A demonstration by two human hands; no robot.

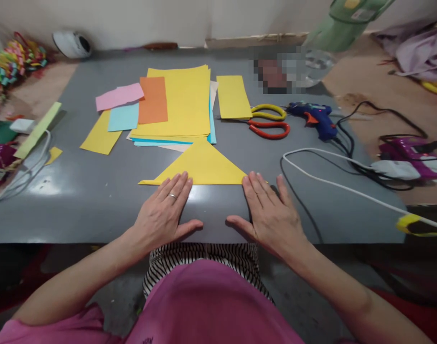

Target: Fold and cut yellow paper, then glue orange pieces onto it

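Note:
A yellow sheet of paper (pixel 204 165), folded into a triangle, lies flat with its long straight edge toward me and its tip toward the paper stack. My left hand (pixel 164 205), with a ring on one finger, rests flat, its fingertips on the left part of that edge. Flat at the edge's right end is my right hand (pixel 270 210), fingers stretched out and thumb pointing inward. The fingers cover parts of the fold and its right corner. Just beyond the triangle sits a stack of yellow paper (pixel 188 102) with blue and pale sheets under it.
Scissors (pixel 270 129) with yellow and red handles lie partly under a yellow paper piece (pixel 234 97). A blue glue gun (pixel 317 119) and a white cable (pixel 326 179) are on the right. Orange paper (pixel 153 100) and pink paper (pixel 120 97) lie left. A green-topped bottle (pixel 333 38) stands behind.

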